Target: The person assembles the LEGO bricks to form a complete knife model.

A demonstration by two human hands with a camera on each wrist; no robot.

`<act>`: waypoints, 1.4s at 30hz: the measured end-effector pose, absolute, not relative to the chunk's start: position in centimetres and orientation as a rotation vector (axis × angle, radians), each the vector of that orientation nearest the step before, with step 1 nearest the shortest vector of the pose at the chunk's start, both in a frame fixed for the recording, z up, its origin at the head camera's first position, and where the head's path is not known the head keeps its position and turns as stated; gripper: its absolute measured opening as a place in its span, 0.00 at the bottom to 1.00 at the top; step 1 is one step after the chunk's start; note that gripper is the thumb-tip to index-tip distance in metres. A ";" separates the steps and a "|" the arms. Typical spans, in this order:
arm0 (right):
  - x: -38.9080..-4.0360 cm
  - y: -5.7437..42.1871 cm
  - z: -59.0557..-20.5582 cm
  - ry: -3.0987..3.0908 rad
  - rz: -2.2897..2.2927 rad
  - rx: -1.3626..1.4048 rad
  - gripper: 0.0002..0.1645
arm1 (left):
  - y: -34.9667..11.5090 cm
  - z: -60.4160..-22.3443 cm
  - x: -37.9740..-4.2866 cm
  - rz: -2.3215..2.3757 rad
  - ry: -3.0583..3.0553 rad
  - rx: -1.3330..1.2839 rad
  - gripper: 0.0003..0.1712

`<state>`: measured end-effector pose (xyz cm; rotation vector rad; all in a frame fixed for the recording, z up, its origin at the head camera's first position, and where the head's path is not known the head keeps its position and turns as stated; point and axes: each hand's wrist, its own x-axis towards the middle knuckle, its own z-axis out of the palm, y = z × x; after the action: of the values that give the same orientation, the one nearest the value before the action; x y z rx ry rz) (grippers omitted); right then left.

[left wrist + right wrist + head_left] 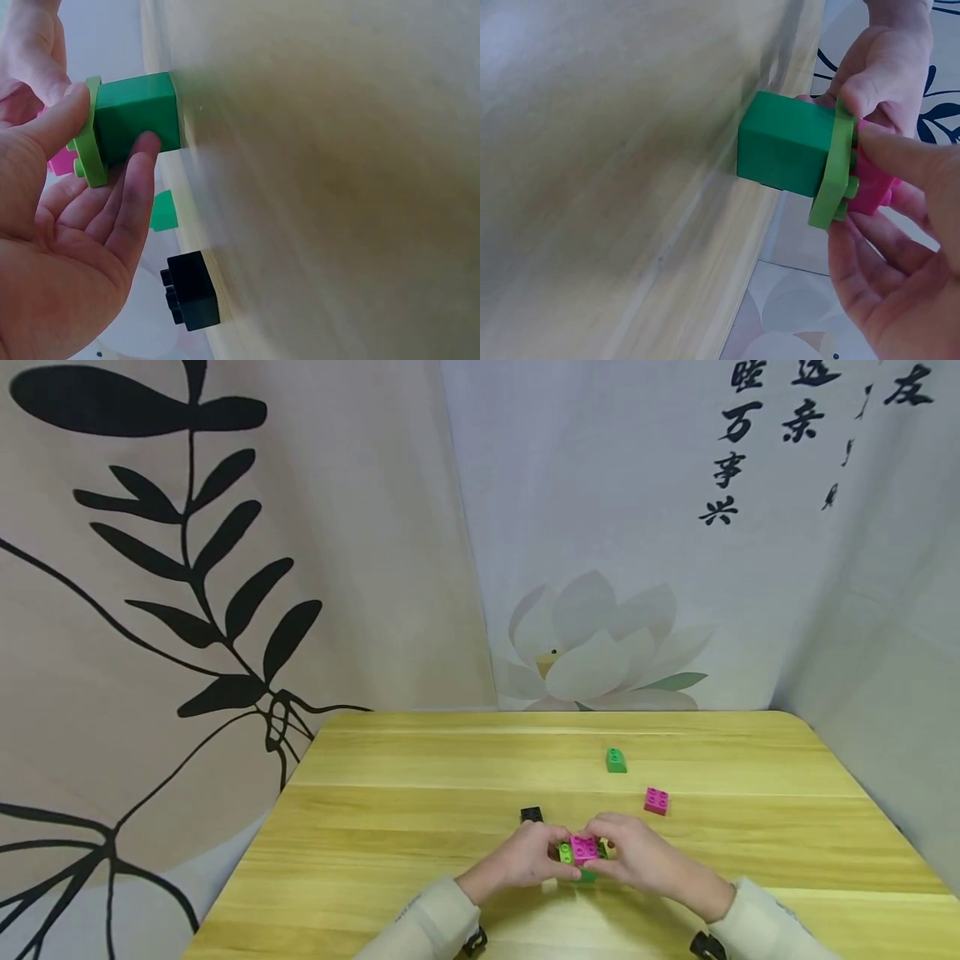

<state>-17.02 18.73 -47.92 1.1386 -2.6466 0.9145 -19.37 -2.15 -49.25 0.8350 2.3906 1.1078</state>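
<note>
Both hands hold a small stack of toy building bricks just above the front middle of the table. At its bottom is a dark green brick, with a thin light green plate on top of it. A pink brick sits on the plate, whose studs show beside it. My left hand grips the plate's left end, the thumb on its edge and one fingertip touching the green brick. From the right, my right hand pinches the pink brick, its thumb near the plate's studs.
A black brick stands just beyond the left hand. Farther back on the wooden table are a green sloped brick and another pink brick. Printed curtains hang behind the table.
</note>
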 end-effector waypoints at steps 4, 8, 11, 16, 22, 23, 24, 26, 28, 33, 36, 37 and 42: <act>-17.1 18.6 -47.8 -2.613 0.887 1.146 0.16 | -2.3 -49.2 -19.6 1.089 2.390 0.847 0.12; -17.1 18.4 -47.8 -2.597 0.894 1.144 0.16 | -2.4 -49.0 -19.7 1.069 2.382 0.851 0.13; -17.1 18.4 -47.9 -2.594 0.920 1.141 0.16 | -2.4 -48.8 -19.7 1.063 2.372 0.850 0.14; -17.0 18.4 -47.8 -2.611 0.909 1.129 0.16 | -2.2 -48.6 -19.8 1.037 2.371 0.858 0.15; -16.8 18.3 -47.9 -2.603 0.782 1.124 0.17 | -2.1 -48.5 -19.8 0.973 2.391 0.876 0.14; -16.7 18.3 -47.9 -2.596 0.775 1.120 0.17 | -2.1 -48.4 -19.9 0.965 2.394 0.877 0.14; -16.7 18.2 -47.9 -2.590 0.773 1.113 0.17 | -2.1 -48.4 -19.9 0.960 2.397 0.876 0.14; -16.7 18.2 -48.1 -2.581 0.789 1.091 0.17 | -2.0 -48.4 -20.0 0.950 2.400 0.880 0.14; -16.6 18.2 -48.2 -2.582 0.819 1.065 0.17 | -2.0 -48.3 -20.0 0.941 2.400 0.896 0.14; -16.3 18.2 -48.4 -2.618 0.922 0.994 0.18 | -2.0 -48.3 -19.9 0.915 2.396 0.969 0.15; -16.2 18.2 -48.5 -2.661 0.963 0.957 0.19 | -2.2 -48.3 -19.9 0.930 2.383 0.975 0.16; -16.2 18.2 -48.4 -2.676 0.972 0.948 0.19 | -2.3 -48.3 -19.9 0.948 2.374 0.969 0.17; -16.4 18.1 -48.3 -2.760 0.984 0.918 0.20 | -3.5 -47.8 -20.2 1.051 2.357 0.957 0.19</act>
<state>-16.41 18.14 -48.29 0.9178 -2.7595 0.9843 -20.22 -3.49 -47.79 0.9571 2.3567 1.0515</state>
